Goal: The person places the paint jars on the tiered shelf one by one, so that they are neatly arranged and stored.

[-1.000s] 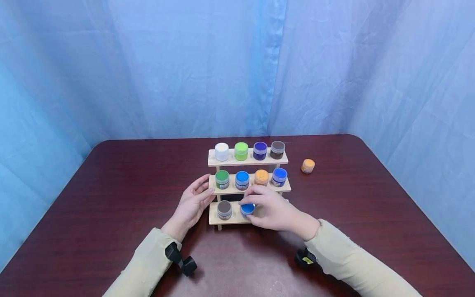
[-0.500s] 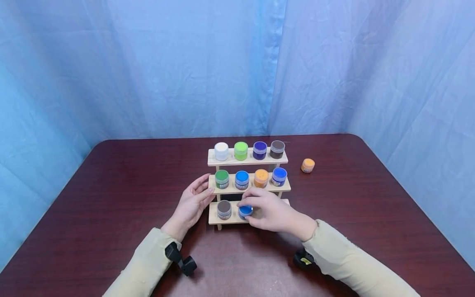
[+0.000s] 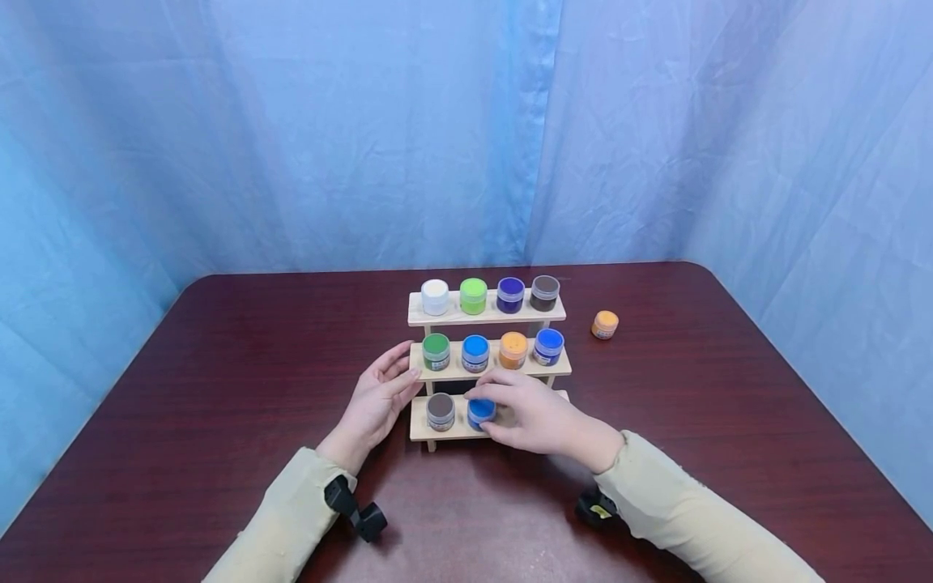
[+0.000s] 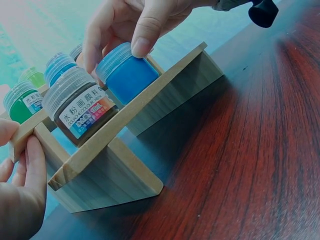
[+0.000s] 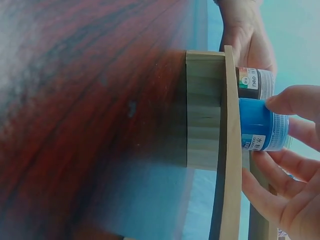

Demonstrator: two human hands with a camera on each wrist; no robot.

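A three-tier wooden rack (image 3: 466,432) holds small gouache paint jars. With thumb and fingers, my right hand (image 3: 535,411) grips a blue paint jar (image 5: 255,124) that stands on the lowest tier. Left of it on that tier is a dark brown paint jar (image 4: 82,107), its label showing in the left wrist view. My left hand (image 3: 375,402) holds the left end of the middle tier, thumb in front and fingers behind. The right part of the lowest tier is hidden behind my right hand.
Green (image 3: 436,351), blue (image 3: 475,353), orange (image 3: 513,350) and dark blue (image 3: 548,346) jars line the middle tier. White, lime, purple and brown jars stand on top. A loose orange jar (image 3: 604,325) lies right of the rack on the dark table (image 3: 219,405).
My right hand has shifted slightly left along the lowest tier with the blue paint jar, nearer the brown one. My left hand has kept its hold on the rack.
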